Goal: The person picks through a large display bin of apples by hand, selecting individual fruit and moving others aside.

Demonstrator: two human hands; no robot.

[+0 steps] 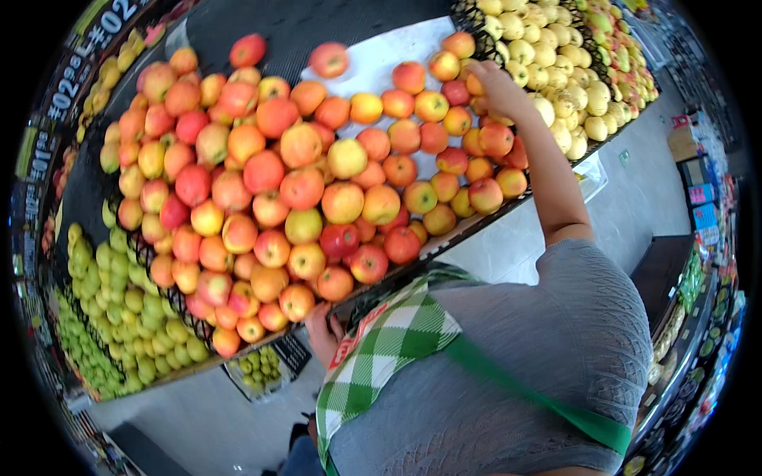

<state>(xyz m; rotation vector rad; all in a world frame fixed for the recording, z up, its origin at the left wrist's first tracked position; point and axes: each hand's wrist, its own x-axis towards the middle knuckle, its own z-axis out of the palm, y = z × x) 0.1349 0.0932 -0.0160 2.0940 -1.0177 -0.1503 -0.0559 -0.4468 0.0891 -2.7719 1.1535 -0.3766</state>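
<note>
At the far right of the red-and-yellow apple pile (270, 174), my right hand (494, 91) curls its fingers over an apple (476, 85). That arm stretches across the front of the stand, and the palm side is hidden. Several more apples (496, 139) lie just below this hand. My left hand (321, 333) is low at the stand's front edge (373, 288), close to my body. Its fingers bend against that edge under the front row of apples, partly out of sight. White lining paper (373, 59) shows behind and between the apples on the right.
Pale yellow pears (548, 55) lie right of the apples, behind black netting. Green pears (135, 317) fill the left end. Below the stand is a crate of green fruit (258, 369). My green checked apron (389, 337) hangs near the edge. Stocked shelves (698, 317) stand at right.
</note>
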